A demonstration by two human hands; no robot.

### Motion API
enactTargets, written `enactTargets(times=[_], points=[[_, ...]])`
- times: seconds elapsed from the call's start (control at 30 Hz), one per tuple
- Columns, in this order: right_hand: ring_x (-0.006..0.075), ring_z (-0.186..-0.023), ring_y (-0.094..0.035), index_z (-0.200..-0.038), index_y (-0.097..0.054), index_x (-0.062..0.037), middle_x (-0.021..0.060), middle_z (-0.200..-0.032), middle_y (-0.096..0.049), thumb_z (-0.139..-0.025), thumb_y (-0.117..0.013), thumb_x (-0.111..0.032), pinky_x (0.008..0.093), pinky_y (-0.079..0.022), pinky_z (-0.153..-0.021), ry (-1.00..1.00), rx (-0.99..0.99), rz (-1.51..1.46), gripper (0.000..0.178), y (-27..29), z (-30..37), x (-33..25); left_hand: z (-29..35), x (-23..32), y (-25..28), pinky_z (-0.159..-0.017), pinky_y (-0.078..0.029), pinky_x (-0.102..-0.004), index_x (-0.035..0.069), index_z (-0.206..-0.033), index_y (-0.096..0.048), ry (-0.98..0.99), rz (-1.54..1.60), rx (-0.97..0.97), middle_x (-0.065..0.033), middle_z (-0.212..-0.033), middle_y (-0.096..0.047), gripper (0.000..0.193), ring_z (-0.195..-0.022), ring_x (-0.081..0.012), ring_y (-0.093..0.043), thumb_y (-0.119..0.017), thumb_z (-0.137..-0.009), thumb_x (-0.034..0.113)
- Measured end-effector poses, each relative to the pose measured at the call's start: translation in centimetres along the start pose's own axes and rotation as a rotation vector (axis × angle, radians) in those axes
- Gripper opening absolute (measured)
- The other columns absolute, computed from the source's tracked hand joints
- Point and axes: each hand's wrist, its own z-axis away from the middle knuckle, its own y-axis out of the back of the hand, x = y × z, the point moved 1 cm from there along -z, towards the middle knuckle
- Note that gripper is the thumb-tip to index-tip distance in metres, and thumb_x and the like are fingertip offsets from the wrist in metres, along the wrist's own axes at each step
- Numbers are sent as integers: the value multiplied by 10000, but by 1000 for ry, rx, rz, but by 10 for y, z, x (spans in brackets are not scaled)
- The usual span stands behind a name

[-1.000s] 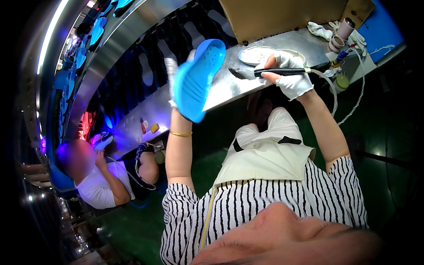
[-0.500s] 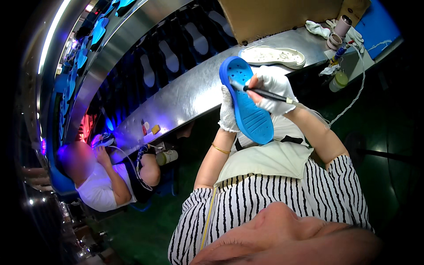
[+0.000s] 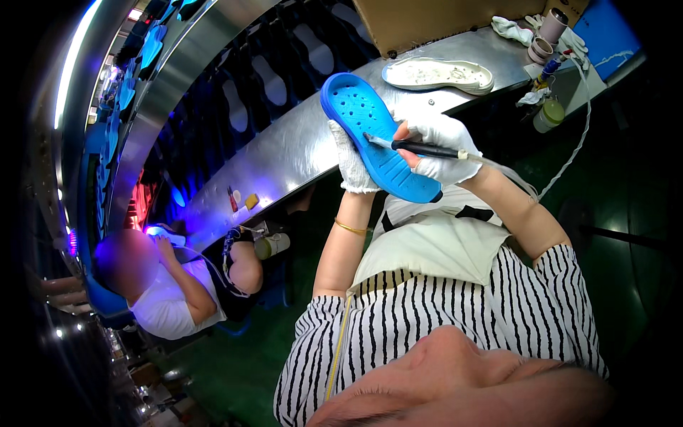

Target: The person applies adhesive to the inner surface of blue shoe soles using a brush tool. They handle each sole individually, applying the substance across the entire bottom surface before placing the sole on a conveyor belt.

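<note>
A: Finger state?
B: White-gloved right hand (image 3: 444, 136) pinched a black-handled brush (image 3: 427, 149); white-gloved left hand (image 3: 350, 164) clasped a perforated blue shoe sole (image 3: 384, 162).
A: Change?
B: The tip had shifted toward mid-sole, suggesting brushing had advanced.
A: Sole location?
B: Near the curved metal bench (image 3: 284, 156).

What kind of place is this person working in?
Probably a shoe factory or workshop. There's a blue shoe sole in the person's left hand, a white sole on the long metal bench, and a co-worker seated farther along it.
</note>
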Motion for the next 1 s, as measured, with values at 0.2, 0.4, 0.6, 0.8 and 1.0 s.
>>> enactTargets(times=[0.2,0.4,0.6,0.8,1.0], points=[[214,-655,-592,-845,-613,-55,83,-750,-587,-671,-696,5,274,-474,-610,82,-154,40,202,-5,3,-13,-14,13,15,-922,-450,-475,105,-1284,-429,-53,75,43,-134,-1196,-542,739,-1042,-306,-550,-369,-835,690],[221,-670,-598,-801,-603,-35,87,-756,-601,-659,-689,23,290,-481,-624,112,-100,108,175,-2,3,-13,-20,27,15,-877,-468,-507,91,-1280,-428,-49,95,-55,-198,-1141,-570,775,-984,-355,-579,-380,-815,709],[120,-671,-584,-821,-643,-34,53,-728,-620,-721,-713,-55,260,-468,-625,-135,-201,-95,124,9,-3,-8,-15,38,-10,-860,-488,-491,85,-1312,-414,1,278,-187,-191,-1183,-554,821,-993,-360,-577,-374,-803,727],[102,-668,-604,-877,-615,-9,68,-795,-640,-804,-660,-38,231,-488,-627,-180,63,-206,91,29,-13,14,18,21,-39,-1000,-387,-453,84,-1392,-305,56,345,-336,-127,-1329,-444,858,-1125,-298,-497,-362,-815,717],[140,-737,-586,-792,-580,-25,71,-761,-613,-751,-659,-1,269,-477,-681,2,-21,-111,92,10,9,3,-6,6,-33,-1002,-375,-496,104,-1398,-294,-70,-14,-216,-145,-1359,-411,873,-1172,-346,-461,-375,-797,732]])
